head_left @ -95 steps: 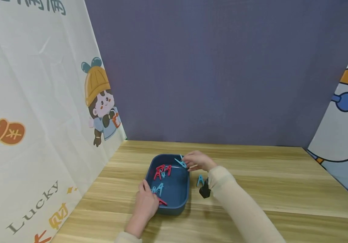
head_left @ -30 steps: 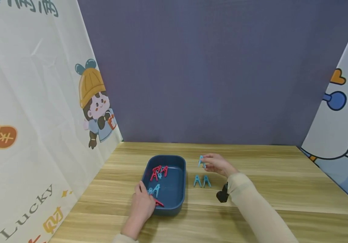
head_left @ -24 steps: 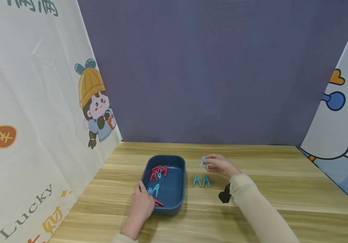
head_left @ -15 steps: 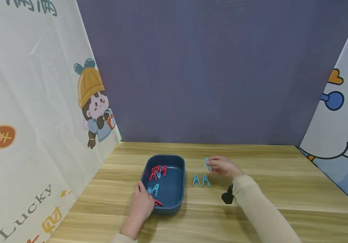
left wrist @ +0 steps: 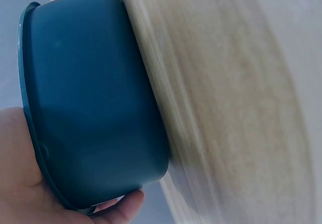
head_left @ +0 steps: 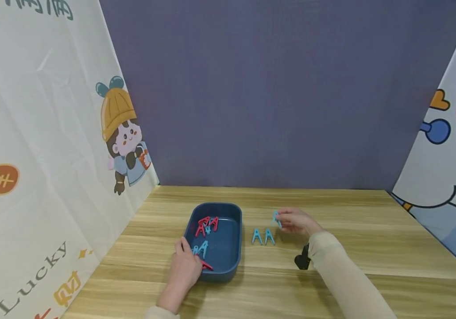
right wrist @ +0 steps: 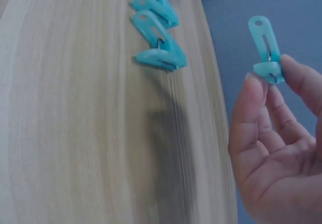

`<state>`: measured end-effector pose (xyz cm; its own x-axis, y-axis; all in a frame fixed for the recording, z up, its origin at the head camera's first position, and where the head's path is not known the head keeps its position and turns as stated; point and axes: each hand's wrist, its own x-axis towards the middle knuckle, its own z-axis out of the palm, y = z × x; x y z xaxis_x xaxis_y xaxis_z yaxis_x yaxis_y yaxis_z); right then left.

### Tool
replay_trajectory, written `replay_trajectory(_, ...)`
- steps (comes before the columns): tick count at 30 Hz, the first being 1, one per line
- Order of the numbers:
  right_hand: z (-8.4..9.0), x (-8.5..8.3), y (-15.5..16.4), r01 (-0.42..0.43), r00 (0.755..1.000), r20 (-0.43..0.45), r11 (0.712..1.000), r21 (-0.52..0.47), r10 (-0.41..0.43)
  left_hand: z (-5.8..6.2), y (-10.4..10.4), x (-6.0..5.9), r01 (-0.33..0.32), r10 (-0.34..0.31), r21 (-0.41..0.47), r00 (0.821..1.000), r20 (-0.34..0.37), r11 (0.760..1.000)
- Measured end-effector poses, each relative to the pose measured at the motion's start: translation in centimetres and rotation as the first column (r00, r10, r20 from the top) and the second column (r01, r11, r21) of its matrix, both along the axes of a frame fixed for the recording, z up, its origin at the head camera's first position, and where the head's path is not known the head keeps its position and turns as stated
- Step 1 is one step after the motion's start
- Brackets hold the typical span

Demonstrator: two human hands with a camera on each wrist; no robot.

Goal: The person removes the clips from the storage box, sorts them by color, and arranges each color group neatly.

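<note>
right of the navy tub (head_left: 225, 248), gripped by the left hand (head_left: 187, 264), the right hand (head_left: 296, 220) has its fingers pinching a light-blue clothespin (right wrist: 259, 31), which a slack hold could drop against two clothespins (right wrist: 172, 50) nearer the tub.

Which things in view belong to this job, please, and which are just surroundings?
Likely part of the job:
navy tub
red clips and blue clips inside
two blue clips beside the tub
blue clip in the right hand

Surroundings:
wooden table
purple-grey backdrop
printed cloths
</note>
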<state>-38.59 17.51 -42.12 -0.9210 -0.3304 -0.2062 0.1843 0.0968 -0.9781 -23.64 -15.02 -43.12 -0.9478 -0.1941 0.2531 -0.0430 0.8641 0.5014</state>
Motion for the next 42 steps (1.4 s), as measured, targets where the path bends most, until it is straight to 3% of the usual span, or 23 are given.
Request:
replay_trajectory(21,-1.5,0.6,0.9,0.02,1.0,0.014,0.998,0.068,-0.021,0.0,-0.1,-0.1,0.006,-0.006,0.006,1.0,0.012,1.0)
replay_trajectory(32,-1.6,1.4,0.5,0.037,0.999,-0.024,0.977,0.211,-0.032,-0.1,-0.1,0.0,0.01,-0.01,-0.005,1.0,-0.017,1.0)
replay_trajectory(42,-2.0,1.4,0.1,0.054,0.997,-0.076,0.939,0.34,-0.03,0.0,0.0,0.1,0.012,-0.012,-0.012,1.0,-0.016,1.0)
